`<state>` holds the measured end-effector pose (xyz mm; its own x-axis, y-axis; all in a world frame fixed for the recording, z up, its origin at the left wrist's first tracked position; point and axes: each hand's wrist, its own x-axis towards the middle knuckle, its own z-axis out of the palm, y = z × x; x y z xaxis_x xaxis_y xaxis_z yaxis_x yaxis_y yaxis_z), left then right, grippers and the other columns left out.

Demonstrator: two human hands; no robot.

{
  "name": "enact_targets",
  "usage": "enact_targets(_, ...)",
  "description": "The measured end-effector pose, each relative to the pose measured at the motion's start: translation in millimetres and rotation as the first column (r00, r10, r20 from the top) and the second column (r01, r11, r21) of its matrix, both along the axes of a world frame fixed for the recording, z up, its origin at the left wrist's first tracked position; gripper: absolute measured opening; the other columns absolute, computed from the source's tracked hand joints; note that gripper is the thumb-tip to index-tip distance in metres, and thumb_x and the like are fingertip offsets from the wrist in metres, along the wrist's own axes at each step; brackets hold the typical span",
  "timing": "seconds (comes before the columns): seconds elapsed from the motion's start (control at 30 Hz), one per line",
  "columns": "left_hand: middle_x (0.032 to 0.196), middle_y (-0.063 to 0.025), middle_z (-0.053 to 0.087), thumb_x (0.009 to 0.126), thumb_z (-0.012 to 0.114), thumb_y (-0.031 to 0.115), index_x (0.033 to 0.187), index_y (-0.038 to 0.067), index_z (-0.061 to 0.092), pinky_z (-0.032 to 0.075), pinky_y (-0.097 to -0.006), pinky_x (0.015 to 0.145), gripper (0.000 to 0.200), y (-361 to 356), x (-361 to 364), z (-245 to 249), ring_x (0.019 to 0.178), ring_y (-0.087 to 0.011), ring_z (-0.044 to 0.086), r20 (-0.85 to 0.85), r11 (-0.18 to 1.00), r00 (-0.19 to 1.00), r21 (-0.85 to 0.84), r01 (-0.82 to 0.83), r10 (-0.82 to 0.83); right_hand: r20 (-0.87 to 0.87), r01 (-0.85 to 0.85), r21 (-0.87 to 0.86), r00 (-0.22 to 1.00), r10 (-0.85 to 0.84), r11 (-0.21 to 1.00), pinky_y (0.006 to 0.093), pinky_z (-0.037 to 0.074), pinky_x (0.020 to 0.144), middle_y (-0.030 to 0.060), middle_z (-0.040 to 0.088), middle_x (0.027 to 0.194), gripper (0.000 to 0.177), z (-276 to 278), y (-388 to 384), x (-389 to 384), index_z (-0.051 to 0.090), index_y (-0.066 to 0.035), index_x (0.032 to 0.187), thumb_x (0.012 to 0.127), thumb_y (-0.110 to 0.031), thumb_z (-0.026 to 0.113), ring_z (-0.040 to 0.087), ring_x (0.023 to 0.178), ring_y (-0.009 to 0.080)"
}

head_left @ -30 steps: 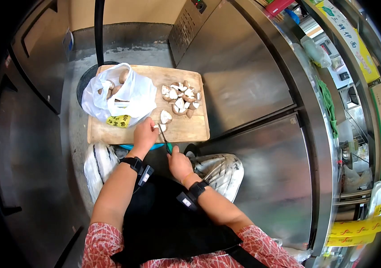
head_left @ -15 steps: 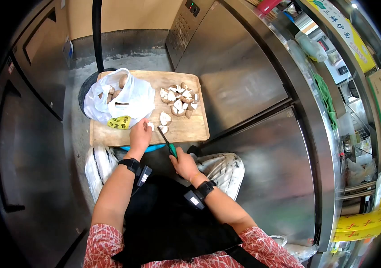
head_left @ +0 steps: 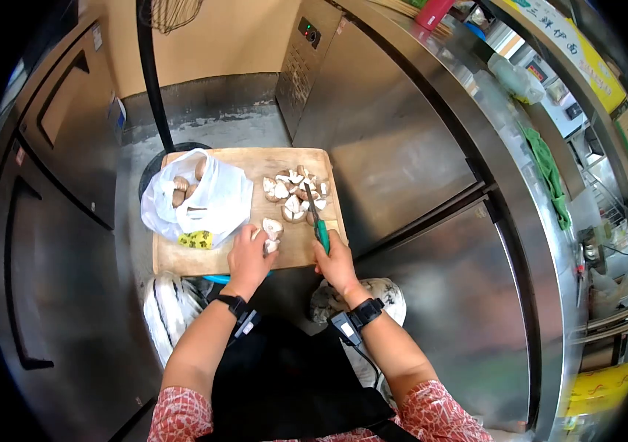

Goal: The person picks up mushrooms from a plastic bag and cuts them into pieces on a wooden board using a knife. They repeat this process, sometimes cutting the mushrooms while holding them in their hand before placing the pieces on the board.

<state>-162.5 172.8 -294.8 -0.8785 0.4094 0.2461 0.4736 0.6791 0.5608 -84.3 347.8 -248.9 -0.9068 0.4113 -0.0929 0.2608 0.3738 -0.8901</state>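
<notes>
My right hand is wrapped round the green handle of a knife. Its dark blade points away from me and lies over the edge of a pile of cut mushrooms, brown caps with white flesh. Near the front of the wooden cutting board, my left hand has its fingers closed around a few mushroom pieces. Just beyond that hand, on the left of the board, sits a white plastic bag with whole brown mushrooms showing in its opening.
Steel cabinet doors stand close on the right, with more steel doors on the left. A black pole rises behind the board from a dark round container. On the right counter lies a green cloth.
My right hand has carried the knife forward and right to the cut pile. My left hand has shifted right onto the pieces near the board's front. The view has tilted slightly.
</notes>
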Motion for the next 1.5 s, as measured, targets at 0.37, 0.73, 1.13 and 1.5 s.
enact_targets(0.37, 0.114, -0.0112, 0.052, 0.074, 0.075, 0.023, 0.097, 0.010, 0.063, 0.048, -0.0381, 0.076, 0.030, 50, -56, 49, 0.097, -0.0312, 0.056, -0.055, 0.976, 0.996, 0.204, 0.073, -0.063, -0.160, 0.069, -0.187, 0.982, -0.099, 0.980, 0.0246, 0.043, 0.045, 0.0032, 0.056, 0.062, 0.015, -17, 27, -21, 0.048, -0.004, 0.090, 0.091, -0.017, 0.056, 0.053, 0.048, 0.0091)
enact_targets(0.73, 0.133, -0.0133, 0.047, 0.081, 0.064, 0.021, 0.123, 0.011, 0.055, 0.043, -0.0391, 0.093, 0.045, 92, -107, 33, 0.110, -0.0347, 0.053, -0.098, 0.983, 0.980, -0.073, 0.167, -0.174, -0.197, 0.087, -0.150, 0.973, -0.116, 0.985, 0.0472, 0.044, 0.060, 0.0216, 0.058, 0.071, 0.024, -26, 26, -35, 0.049, -0.005, 0.100, 0.086, -0.022, 0.060, 0.058, 0.069, 0.0423)
enact_targets(1.13, 0.100, -0.0142, 0.050, 0.068, 0.080, 0.028, 0.097, 0.004, 0.049, 0.043, -0.0421, 0.080, 0.048, 45, -26, 21, 0.092, -0.0338, 0.051, -0.048, 0.994, 0.999, -0.100, -0.031, 0.027, -0.286, 0.008, 0.045, 0.958, 0.005, 0.999, 0.0386, 0.044, 0.054, 0.0155, 0.057, 0.065, 0.022, -26, 24, -25, 0.052, -0.003, 0.095, 0.090, -0.023, 0.058, 0.059, 0.057, 0.0294)
enact_targets(1.5, 0.101, -0.0130, 0.056, 0.069, 0.072, -0.001, 0.096, 0.002, 0.056, 0.054, -0.0331, 0.069, 0.031, 25, -30, -11, 0.081, -0.0274, 0.062, 0.174, 0.988, 0.983, 0.147, 0.038, -0.064, 0.056, -0.226, 0.360, 0.974, 0.220, 0.905, 0.0490, 0.048, 0.068, 0.0188, 0.063, 0.083, 0.029, -35, 9, 7, 0.053, -0.005, 0.096, 0.088, -0.033, 0.055, 0.061, 0.077, 0.0394)
